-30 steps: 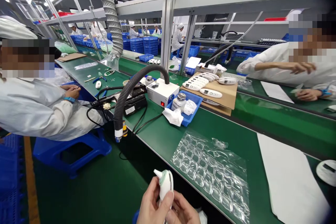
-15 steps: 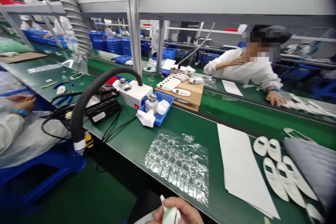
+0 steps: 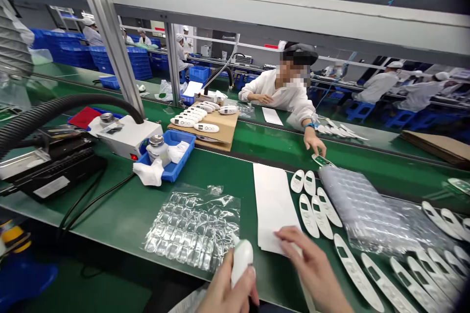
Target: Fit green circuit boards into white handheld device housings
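Progress: left grip (image 3: 229,288) closed around thermometer (image 3: 241,260), unplaced; right grip (image 3: 312,269) open, empty, beside sheet (image 3: 271,195) on table (image 3: 110,215).

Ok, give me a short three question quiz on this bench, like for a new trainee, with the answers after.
1. True or false: the left hand holds a white handheld device.
2. Which thing does the right hand reach over? A) the blue tray B) the white sheet C) the cardboard box
3. Fill in: the clear blister tray lies to the ____ of the white sheet.

Key
1. True; the fingers wrap its lower part.
2. B; the fingertips are over the sheet's near end, with white shells just beside it.
3. Left.
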`<state>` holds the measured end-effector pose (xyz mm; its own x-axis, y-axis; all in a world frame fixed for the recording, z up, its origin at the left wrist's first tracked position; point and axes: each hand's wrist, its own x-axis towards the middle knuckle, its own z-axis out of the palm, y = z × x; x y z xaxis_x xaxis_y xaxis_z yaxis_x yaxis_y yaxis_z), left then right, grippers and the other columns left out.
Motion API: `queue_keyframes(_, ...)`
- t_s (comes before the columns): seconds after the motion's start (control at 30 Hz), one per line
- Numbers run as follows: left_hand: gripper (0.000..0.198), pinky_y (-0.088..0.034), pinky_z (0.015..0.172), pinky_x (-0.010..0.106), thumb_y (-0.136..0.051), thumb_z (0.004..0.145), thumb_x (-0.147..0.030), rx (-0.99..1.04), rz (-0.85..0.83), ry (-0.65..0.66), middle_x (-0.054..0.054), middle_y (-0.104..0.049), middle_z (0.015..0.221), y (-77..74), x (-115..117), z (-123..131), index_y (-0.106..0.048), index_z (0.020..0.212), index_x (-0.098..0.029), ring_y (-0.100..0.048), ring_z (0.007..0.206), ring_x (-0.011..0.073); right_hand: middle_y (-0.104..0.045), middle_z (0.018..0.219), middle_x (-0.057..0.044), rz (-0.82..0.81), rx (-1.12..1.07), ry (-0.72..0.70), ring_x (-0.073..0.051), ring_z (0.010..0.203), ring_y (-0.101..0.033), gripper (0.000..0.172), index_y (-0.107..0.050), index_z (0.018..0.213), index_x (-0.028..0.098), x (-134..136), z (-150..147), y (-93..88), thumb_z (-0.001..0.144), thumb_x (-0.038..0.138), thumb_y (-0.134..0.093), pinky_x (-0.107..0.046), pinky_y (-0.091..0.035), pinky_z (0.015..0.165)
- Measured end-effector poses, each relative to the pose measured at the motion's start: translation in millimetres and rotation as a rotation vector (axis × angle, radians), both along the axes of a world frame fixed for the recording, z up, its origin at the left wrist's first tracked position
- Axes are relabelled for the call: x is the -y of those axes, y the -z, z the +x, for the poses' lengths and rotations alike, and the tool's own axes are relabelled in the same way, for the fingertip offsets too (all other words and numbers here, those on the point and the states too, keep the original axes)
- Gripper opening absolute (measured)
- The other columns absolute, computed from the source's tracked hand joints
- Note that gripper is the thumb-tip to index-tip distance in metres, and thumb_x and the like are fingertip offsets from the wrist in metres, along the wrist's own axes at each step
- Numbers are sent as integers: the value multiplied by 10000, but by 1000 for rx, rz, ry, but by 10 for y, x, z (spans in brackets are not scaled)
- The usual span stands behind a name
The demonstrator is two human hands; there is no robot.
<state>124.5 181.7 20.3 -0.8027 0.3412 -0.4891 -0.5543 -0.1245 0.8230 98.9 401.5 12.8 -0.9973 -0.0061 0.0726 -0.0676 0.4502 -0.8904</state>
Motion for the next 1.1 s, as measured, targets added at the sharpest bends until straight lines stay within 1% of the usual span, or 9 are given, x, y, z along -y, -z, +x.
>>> queue_keyframes(0.07, 656, -433, 505, 204, -530, 748, -649, -106, 81, 42, 2, -573, 765, -137, -172, -210, -469, 1211, -188, -460, 464, 49, -608, 974, -94, 144, -81, 53, -238, 971, -571, 280, -696, 923, 202, -357, -148, 56, 861, 438, -559, -339, -449, 853)
queue_keyframes(0.17, 497, -534, 676, 244, -531, 785, -586, -216, 86, -7, 36, -565, 833, -186, -424, -458, -530, 989, -133, -594, 696, 110, -571, 960, -89, 258, -71, -8, -214, 927, -562, 250, -670, 947, 187, -560, -264, 179, 897, 380, -519, -337, -446, 828)
queue_keyframes(0.27, 500, -535, 863, 311, -516, 801, -578, -258, 73, -25, 87, -597, 958, -56, -642, -602, -527, 1015, -125, -642, 903, 178, -550, 945, -82, 298, -56, -66, -203, 919, -548, 226, -657, 938, 176, -504, -281, 221, 917, 328, -490, -335, -437, 824)
queue_keyframes(0.4, 502, -517, 898, 333, -523, 791, -591, -257, 27, -17, 112, -614, 985, 127, -779, -684, -525, 987, -129, -643, 967, 217, -536, 917, -69, 281, -34, -99, -193, 897, -532, 203, -647, 939, 179, -410, -284, 138, 920, 283, -473, -333, -427, 804)
queue_keyframes(0.63, 507, -511, 875, 299, -490, 808, -595, -282, -16, -1, 105, -621, 1001, 131, -780, -686, -519, 1045, -147, -640, 954, 200, -517, 838, -38, 343, -35, -62, -176, 815, -508, 157, -519, 787, 171, -345, -381, 146, 905, 221, -428, -330, -409, 765)
queue_keyframes(0.73, 517, -498, 854, 279, -487, 808, -598, -291, -38, -7, 97, -633, 984, 101, -790, -673, -508, 1072, -155, -642, 941, 194, -504, 774, -22, 275, -52, -6, -162, 747, -485, 195, -476, 765, 177, -370, -370, 158, 925, 260, -399, -304, -400, 704)
queue_keyframes(0.9, 560, -464, 590, 200, -388, 802, -679, -187, 32, 5, 9, -582, 698, -125, -675, -602, -511, 906, -143, -579, 573, 93, -448, 732, -1, 32, -13, 95, -137, 676, -436, 279, -475, 783, 187, -255, -174, -193, 931, 418, -430, -253, -368, 610)
queue_keyframes(1.0, 656, -323, 429, 172, -321, 761, -761, -18, 144, -81, -22, -546, 604, -233, -474, -503, -521, 854, -143, -433, 405, 43, -449, 744, -1, -96, 56, -50, -128, 681, -442, 298, -474, 777, 192, 92, -53, -467, 936, 441, -437, -237, -369, 609)
queue_keyframes(1.1, 720, -282, 420, 183, -307, 721, -810, 80, 196, -111, -22, -491, 457, -176, -231, -397, -537, 810, -133, -415, 381, 67, -478, 761, -6, -137, 128, -244, -124, 682, -475, 293, -457, 768, 192, 530, -43, -575, 959, 408, -402, -242, -380, 631)
